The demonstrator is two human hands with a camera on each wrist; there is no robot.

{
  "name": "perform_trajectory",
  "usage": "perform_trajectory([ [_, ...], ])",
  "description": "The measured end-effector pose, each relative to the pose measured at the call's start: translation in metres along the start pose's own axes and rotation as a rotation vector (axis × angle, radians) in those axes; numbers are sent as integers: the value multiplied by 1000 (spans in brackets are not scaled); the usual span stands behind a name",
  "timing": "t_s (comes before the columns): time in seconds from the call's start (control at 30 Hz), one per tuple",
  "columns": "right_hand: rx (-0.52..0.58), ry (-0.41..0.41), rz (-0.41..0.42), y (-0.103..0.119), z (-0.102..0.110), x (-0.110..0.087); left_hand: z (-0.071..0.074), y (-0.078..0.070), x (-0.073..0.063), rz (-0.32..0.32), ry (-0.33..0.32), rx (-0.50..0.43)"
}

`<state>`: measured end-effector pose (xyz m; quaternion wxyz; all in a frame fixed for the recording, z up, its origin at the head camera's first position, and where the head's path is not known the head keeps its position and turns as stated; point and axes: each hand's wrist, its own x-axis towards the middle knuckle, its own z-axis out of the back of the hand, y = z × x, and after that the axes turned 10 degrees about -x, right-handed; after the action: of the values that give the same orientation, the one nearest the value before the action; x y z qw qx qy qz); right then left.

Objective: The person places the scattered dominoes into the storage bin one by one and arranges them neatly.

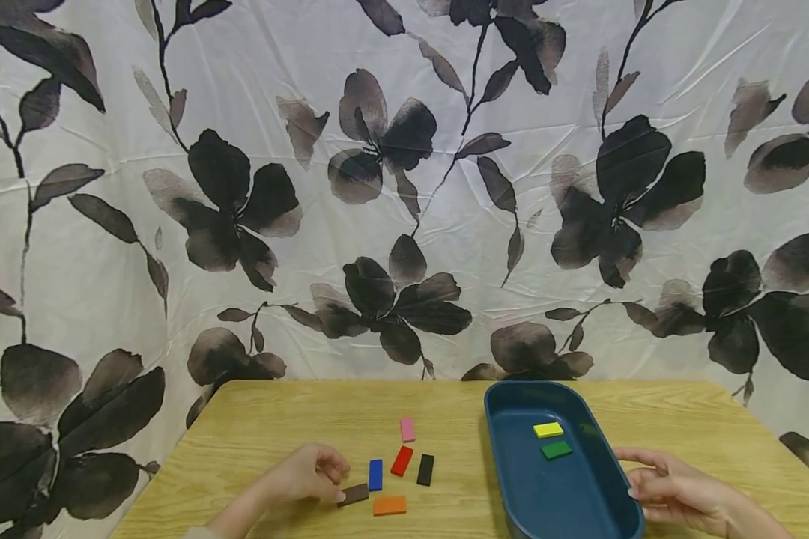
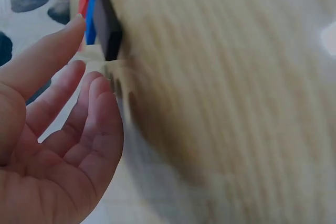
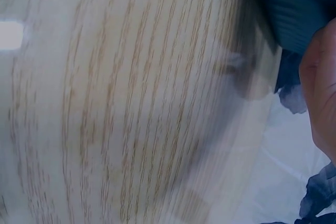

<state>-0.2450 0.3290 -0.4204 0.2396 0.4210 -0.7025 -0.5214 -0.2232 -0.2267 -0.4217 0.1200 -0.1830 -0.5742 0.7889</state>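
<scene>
My left hand (image 1: 305, 475) is at the left end of a flat, dark brown block (image 1: 354, 494). In the left wrist view its thumb (image 2: 63, 43) and loosely bent fingers stand apart, with the brown block just beyond them. Beside that block lie a blue block (image 1: 375, 475) and an orange block (image 1: 389, 506). On the right, my right hand (image 1: 677, 490) touches the outer right side of a dark blue bin (image 1: 495, 449) near its rim. A yellow block (image 1: 548, 430) and a green block (image 1: 556, 450) lie inside the bin.
Farther along the table (image 1: 297, 408) lie a red block (image 1: 401, 461), a black block (image 1: 425, 470) and a pink block (image 1: 407, 430). Behind the table hangs a white cloth (image 1: 377, 232) printed with dark flowers.
</scene>
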Motion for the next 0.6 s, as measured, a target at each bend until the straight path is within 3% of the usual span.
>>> perform_trajectory([
  [0.23,42,29,10,-2,-3,0,-7,7,-3,38,-41,-18],
  [0.6,156,104,5,-4,-8,-1,-13,10,-6,-8,-45,6],
])
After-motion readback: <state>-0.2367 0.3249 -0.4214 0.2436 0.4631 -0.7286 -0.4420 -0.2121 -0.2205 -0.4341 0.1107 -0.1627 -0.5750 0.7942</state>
